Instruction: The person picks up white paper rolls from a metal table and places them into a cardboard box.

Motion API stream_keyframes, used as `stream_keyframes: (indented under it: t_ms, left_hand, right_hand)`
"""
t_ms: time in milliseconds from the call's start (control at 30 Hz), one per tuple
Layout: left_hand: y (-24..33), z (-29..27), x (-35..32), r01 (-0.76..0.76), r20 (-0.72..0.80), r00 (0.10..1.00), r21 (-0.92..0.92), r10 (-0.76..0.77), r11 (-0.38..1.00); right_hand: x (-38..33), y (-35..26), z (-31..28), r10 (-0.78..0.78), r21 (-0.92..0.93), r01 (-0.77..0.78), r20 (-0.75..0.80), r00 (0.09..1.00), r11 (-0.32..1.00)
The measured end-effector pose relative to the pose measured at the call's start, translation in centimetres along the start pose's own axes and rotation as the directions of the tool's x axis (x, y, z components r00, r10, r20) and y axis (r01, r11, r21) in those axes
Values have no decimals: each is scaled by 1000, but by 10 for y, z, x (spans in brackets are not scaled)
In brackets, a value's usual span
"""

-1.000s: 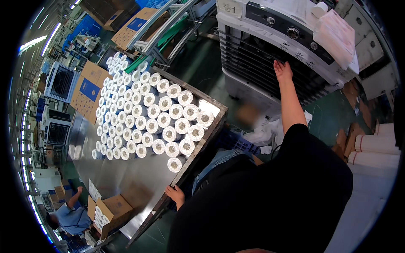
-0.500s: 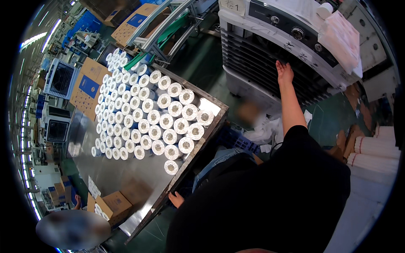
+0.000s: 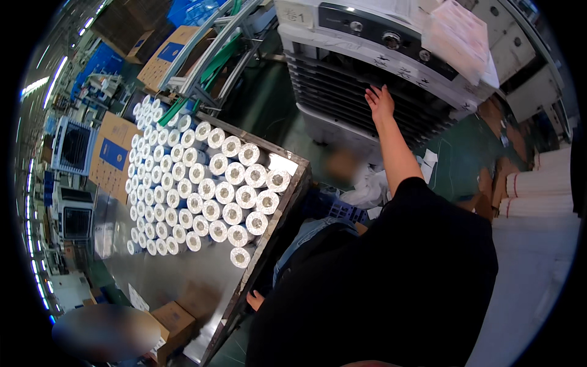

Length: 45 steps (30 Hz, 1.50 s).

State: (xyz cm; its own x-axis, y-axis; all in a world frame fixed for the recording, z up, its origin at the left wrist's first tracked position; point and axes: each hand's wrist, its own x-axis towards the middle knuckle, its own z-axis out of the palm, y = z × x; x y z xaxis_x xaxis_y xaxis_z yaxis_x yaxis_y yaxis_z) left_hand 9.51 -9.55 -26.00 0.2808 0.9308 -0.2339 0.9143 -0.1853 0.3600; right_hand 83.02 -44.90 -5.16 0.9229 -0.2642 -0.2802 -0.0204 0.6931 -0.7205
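Note:
My right hand reaches forward, palm up and fingers stretched out, in front of the dark louvred grille of a white air cooler. Nothing is in it, and whether the fingertips touch the grille I cannot tell. Low beside my body, my left hand hangs near the edge of a metal-topped table. Its visible fingers are apart and empty; part of the hand is hidden by my dark top. Many cylindrical rolls with white round ends and blue sides stand in close rows on that table.
Pink-white plastic-wrapped packs lie on the cooler's top. A metal frame with green strips stands beyond the table. Cartons and an opened box flank the rolls. A blue crate and white plastic bags lie below the cooler.
The view has swung, so the cooler, table and rolls appear farther left. My right hand stays stretched before the grille, and my left hand still hangs by the table edge.

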Motion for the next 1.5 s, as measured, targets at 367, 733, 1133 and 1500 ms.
stream_keyframes:
  t_ms: [367,733,1133,1500]
  left_hand:
    - [27,-181,-75,103,-425,905,144,-33,984]
    - [26,-287,-270,871,-717,468,273,-518,408]
    - [-23,-278,-380,942,-485,-54,-314,-873,116]
    - [-110,-362,-294,952,-388,-216,-289,-896,-104]
  right_hand:
    - [-172,150,-29,433,-706,-130,268,861,696]
    - [-321,236,-20,634,-43,886,714,-296,463]
    - [-358,306,3,873,37,895,207,-441,444]
    - [-359,315,-6,854,-121,872,305,-422,475]
